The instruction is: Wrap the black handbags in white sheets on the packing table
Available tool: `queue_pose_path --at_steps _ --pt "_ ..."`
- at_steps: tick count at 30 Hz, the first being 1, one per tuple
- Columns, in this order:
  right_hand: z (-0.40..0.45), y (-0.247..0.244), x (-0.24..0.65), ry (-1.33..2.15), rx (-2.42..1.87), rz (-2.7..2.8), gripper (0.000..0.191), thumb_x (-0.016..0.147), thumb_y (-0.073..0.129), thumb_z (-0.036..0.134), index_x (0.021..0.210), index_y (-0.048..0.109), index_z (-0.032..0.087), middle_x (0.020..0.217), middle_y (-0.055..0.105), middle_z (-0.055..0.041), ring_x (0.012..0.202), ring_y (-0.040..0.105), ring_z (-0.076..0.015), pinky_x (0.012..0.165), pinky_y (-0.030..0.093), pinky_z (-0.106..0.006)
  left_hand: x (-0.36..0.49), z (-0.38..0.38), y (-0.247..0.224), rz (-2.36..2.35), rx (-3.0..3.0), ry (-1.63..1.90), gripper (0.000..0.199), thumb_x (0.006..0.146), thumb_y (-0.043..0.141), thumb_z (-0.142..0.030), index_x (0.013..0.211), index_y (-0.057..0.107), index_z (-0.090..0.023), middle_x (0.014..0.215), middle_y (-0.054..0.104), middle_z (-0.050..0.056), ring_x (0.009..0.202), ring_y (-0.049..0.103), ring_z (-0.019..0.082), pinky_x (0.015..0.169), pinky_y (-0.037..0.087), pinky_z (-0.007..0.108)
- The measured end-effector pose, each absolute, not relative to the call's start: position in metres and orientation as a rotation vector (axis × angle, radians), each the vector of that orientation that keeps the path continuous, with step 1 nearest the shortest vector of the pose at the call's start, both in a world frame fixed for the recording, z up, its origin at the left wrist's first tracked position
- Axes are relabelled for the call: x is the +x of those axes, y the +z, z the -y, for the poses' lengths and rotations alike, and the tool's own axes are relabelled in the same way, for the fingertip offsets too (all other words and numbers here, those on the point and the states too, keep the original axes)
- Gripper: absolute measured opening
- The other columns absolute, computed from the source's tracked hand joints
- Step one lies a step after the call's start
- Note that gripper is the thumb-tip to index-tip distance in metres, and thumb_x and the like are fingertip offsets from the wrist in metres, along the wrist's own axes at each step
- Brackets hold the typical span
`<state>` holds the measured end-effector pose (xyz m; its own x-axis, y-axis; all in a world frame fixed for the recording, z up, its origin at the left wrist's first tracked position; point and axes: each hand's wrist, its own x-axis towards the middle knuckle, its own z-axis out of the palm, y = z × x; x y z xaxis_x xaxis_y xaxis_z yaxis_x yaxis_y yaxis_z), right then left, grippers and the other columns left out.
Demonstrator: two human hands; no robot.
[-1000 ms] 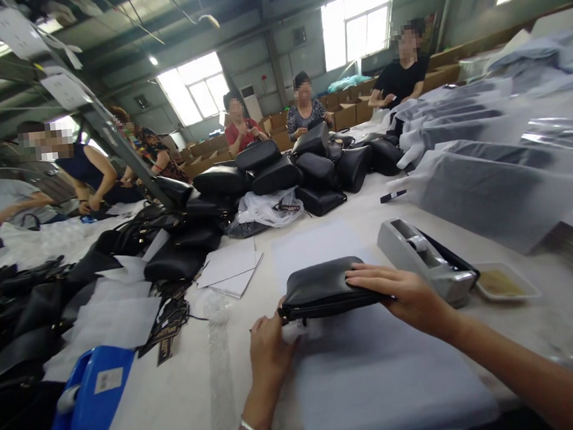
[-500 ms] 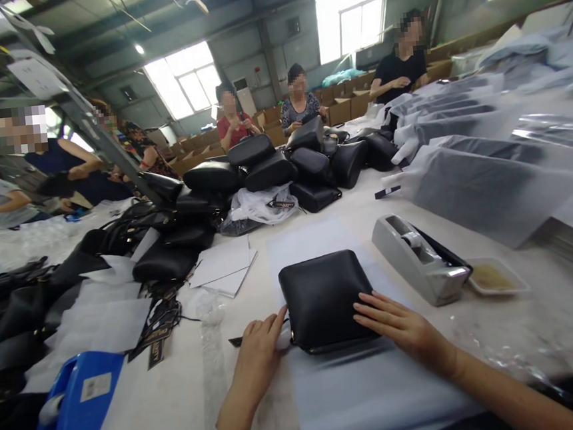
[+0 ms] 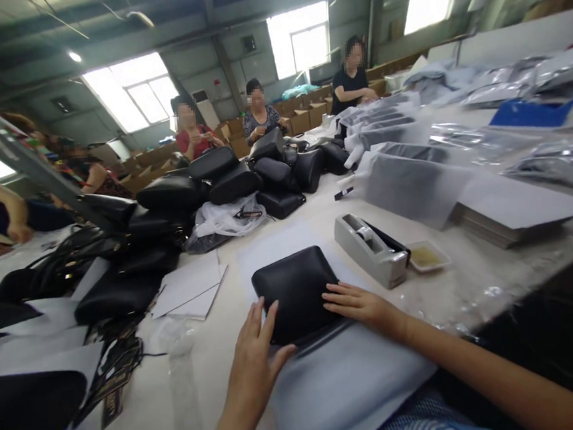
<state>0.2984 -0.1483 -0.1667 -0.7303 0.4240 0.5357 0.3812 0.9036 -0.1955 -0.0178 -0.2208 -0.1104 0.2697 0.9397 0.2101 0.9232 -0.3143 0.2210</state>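
Observation:
A black bag [image 3: 296, 291] lies flat on a pale translucent sheet [image 3: 326, 385] on the white table. At its lower left edge is my left hand [image 3: 258, 351], fingers spread, the thumb apart from the others. My right hand [image 3: 362, 305] rests its outstretched fingers on the bag's right side. Neither hand grips anything. Just beyond the right hand stands a grey tape dispenser [image 3: 370, 251]. White cards [image 3: 190, 287] lie to the left of the bag.
Black bags [image 3: 164, 189] are piled at the back and left. Wrapped bags [image 3: 408, 177] stand at the right, near a stack of boards [image 3: 498, 223]. A small tray [image 3: 428, 256] sits by the dispenser. Several people are behind the table.
The view has swung right. My left hand has spread its fingers and come over the bag's lower left corner. My right hand stays on the bag's right side.

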Motion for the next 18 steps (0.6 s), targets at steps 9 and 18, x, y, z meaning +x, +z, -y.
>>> queue_pose_path --at_steps 9,18 --pt "0.184 -0.125 0.362 -0.191 -0.943 2.158 0.044 0.088 0.052 0.006 0.126 0.063 0.025 0.132 0.063 -0.0054 0.126 0.056 -0.0215 0.111 0.044 -0.044 0.029 0.21 -0.144 -1.778 2.746 0.599 0.068 0.09 0.062 -0.037 0.151 0.032 -0.03 0.161 0.026 0.011 0.147 0.024 0.037 0.106 0.042 0.058" --pt "0.151 -0.154 0.462 -0.505 -1.891 2.038 0.037 0.093 0.053 0.046 0.108 0.073 0.019 0.146 0.048 -0.016 0.14 0.033 -0.0437 0.104 0.037 -0.066 0.031 0.212 -0.142 -1.809 2.726 0.606 0.066 0.09 0.062 -0.034 0.15 0.034 -0.028 0.161 0.023 0.011 0.147 0.023 0.037 0.107 0.041 0.059"
